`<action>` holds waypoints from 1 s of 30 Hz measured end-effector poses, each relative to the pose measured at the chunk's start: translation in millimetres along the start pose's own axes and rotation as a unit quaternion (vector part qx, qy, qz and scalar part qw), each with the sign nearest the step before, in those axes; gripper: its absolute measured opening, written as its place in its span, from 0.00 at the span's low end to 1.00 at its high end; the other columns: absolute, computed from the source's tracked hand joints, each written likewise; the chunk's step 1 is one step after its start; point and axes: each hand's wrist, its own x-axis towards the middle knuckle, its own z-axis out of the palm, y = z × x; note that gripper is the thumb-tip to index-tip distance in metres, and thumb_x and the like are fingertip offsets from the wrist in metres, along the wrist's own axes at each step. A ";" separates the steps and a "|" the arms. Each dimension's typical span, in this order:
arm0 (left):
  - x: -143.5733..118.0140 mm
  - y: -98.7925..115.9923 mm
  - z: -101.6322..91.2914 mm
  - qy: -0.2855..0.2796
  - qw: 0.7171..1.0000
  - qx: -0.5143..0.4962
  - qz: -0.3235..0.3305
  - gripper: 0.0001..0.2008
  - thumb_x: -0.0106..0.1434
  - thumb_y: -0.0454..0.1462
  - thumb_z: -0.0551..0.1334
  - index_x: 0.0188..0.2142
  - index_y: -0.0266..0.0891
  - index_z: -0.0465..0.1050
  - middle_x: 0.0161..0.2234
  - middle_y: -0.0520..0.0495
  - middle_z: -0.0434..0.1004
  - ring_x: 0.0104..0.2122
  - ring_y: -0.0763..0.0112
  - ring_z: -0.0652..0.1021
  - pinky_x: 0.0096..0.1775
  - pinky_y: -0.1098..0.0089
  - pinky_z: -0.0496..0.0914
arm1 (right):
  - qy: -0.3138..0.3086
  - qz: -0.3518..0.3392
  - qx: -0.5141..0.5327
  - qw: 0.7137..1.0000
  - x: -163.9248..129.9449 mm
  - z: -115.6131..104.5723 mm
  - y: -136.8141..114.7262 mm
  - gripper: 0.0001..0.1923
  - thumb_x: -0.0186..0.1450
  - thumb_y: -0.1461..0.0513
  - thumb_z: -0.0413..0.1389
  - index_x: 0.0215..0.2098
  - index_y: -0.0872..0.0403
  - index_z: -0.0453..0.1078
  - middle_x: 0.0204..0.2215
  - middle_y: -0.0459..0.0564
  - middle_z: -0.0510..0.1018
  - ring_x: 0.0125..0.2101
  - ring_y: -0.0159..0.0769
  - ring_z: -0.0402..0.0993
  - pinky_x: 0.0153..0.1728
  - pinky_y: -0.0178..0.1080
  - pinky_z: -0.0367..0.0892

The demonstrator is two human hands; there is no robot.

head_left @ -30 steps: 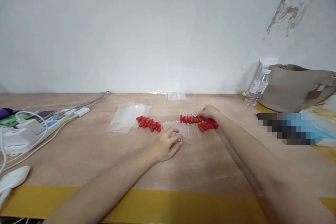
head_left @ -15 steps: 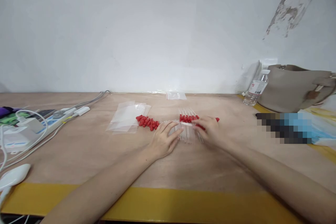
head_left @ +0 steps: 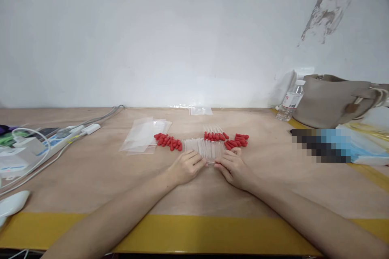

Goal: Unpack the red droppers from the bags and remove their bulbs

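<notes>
I'm hunching over the tabletop (head_left: 91, 178) right now with both hands meeting at the near edge of a row of clear glass tubes (head_left: 203, 148), and I'm pinching what looks like a single tube between them. My left hand (head_left: 186, 166) is curling in from the left with its fingers (head_left: 199, 162) closing together on one end, my right hand (head_left: 232, 166) is doing the same from the other side, so both are clamped lightly on that tube just in front of the row. Doing this well, I reckon, is mostly about gentle pressure: these tubes are thin, smooth and slippery, probably brittle, so I'm gripping with fingertips only and keeping the tube level so it isn't rolling into its neighbours. The red rubber caps (head_left: 167, 141) are lying in a loose heap just left of the row, with more red caps (head_left: 236, 141) behind and to the right; they look soft, matte and bullet-shaped, a nice contrast to the shiny glass. A floppy stack of clear plastic bags (head_left: 142, 139) is sitting further left, near the heap. The tabletop itself is pale raw plywood with a yellow strip along my edge.
</notes>
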 end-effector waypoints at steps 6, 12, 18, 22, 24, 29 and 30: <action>0.2 0.9 -1.6 -0.017 1.000 -0.015 -0.006 0.07 0.63 0.34 0.53 0.31 0.34 0.68 0.21 0.51 0.64 0.24 0.73 0.66 0.28 0.71 0.61 | 0.004 -0.028 -0.020 0.999 -2.3 0.8 3.3 0.09 0.65 0.62 0.47 0.31 0.55 0.67 0.24 0.47 0.73 0.28 0.30 0.62 0.37 0.39 0.49; -3.5 -0.6 -1.9 -0.024 0.999 -0.024 -0.009 0.08 0.63 0.34 0.52 0.30 0.35 0.67 0.21 0.51 0.63 0.24 0.73 0.66 0.28 0.71 0.61 | 0.009 -0.059 -0.060 0.996 -6.6 2.2 8.0 0.07 0.64 0.64 0.47 0.33 0.55 0.67 0.23 0.47 0.71 0.29 0.31 0.62 0.35 0.38 0.51; -5.7 0.2 -1.9 -0.026 0.999 -0.040 -0.022 0.09 0.64 0.34 0.51 0.30 0.35 0.67 0.22 0.50 0.64 0.24 0.73 0.66 0.28 0.71 0.61 | 0.014 -0.095 -0.105 0.990 -7.7 -0.2 11.1 0.07 0.64 0.65 0.47 0.36 0.55 0.67 0.22 0.46 0.70 0.28 0.31 0.63 0.32 0.38 0.52; -6.4 1.5 -1.5 -0.030 0.998 -0.056 -0.028 0.09 0.64 0.33 0.51 0.31 0.34 0.68 0.22 0.50 0.66 0.24 0.73 0.67 0.28 0.71 0.62 | 0.033 -0.143 -0.134 0.980 -6.4 -6.3 12.6 0.09 0.64 0.66 0.47 0.40 0.56 0.67 0.22 0.46 0.71 0.29 0.32 0.65 0.32 0.39 0.51; -7.2 1.1 -2.4 -0.030 0.997 -0.062 -0.033 0.08 0.63 0.33 0.51 0.31 0.34 0.68 0.22 0.49 0.67 0.25 0.72 0.68 0.29 0.70 0.62 | 0.041 -0.173 -0.142 0.974 -6.8 -11.0 14.6 0.10 0.64 0.68 0.47 0.42 0.55 0.66 0.25 0.46 0.73 0.31 0.32 0.67 0.32 0.39 0.51; -16.0 -8.2 -4.9 0.009 0.991 -0.078 -0.106 0.08 0.63 0.34 0.53 0.32 0.35 0.68 0.24 0.48 0.69 0.26 0.72 0.69 0.30 0.70 0.64 | 0.086 -0.128 -0.143 0.978 -11.2 -22.1 26.3 0.11 0.63 0.67 0.49 0.42 0.51 0.68 0.31 0.46 0.76 0.35 0.32 0.68 0.35 0.39 0.55; -18.2 -11.0 -4.5 0.019 0.988 -0.084 -0.132 0.07 0.63 0.34 0.53 0.34 0.35 0.68 0.26 0.48 0.70 0.27 0.72 0.69 0.31 0.70 0.65 | 0.101 -0.091 -0.131 0.982 -11.3 -23.4 29.9 0.10 0.62 0.66 0.50 0.42 0.51 0.68 0.31 0.46 0.76 0.34 0.32 0.68 0.35 0.39 0.56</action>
